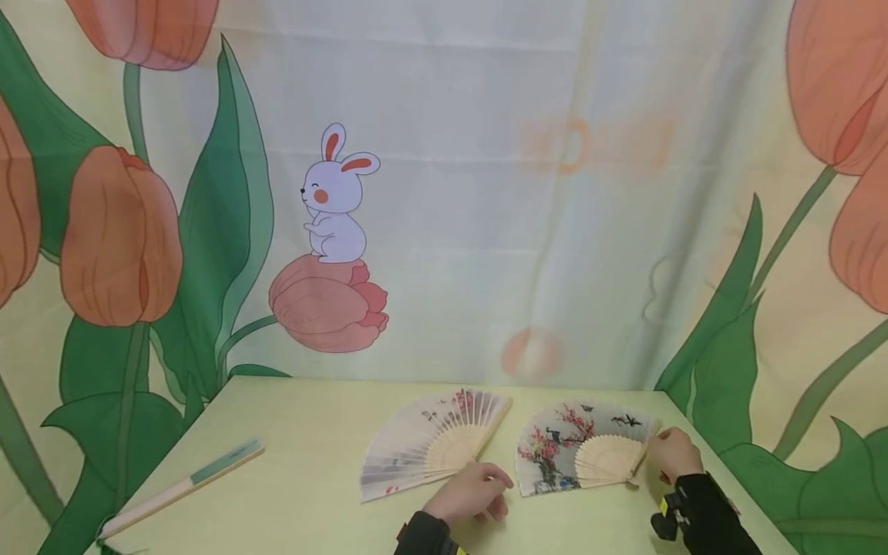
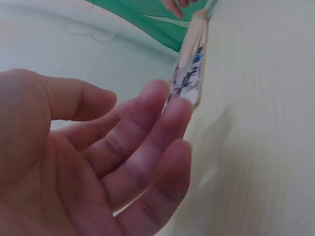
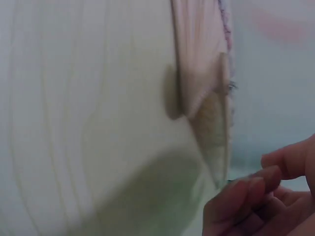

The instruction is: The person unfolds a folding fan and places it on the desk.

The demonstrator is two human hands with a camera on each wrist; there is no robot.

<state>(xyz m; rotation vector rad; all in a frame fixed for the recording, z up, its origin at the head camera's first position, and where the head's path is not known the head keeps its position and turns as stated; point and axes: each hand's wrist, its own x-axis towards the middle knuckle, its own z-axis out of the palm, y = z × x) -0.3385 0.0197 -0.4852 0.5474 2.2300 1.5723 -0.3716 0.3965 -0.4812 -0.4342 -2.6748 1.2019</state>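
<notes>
Two spread folding fans lie on the table in the head view. The right one [image 1: 555, 447] has a grey leaf with pink blossoms and birds. At its right edge my right hand [image 1: 674, 453] has curled fingers meeting the outer rib; in the right wrist view the fingers [image 3: 241, 199] partly hide the rib's end. The left fan [image 1: 398, 451] has a pale leaf with faint flowers. My left hand [image 1: 472, 493] is by its pivot end, covering that part. In the left wrist view the left fingers [image 2: 142, 128] bend loosely, with nothing between them and the thumb.
A closed folding fan [image 1: 183, 487] with a green-blue section and green tassel lies at the table's left edge. The pale yellow table [image 1: 298, 432] ends at a hanging cloth [image 1: 451, 231] printed with tulips and a rabbit.
</notes>
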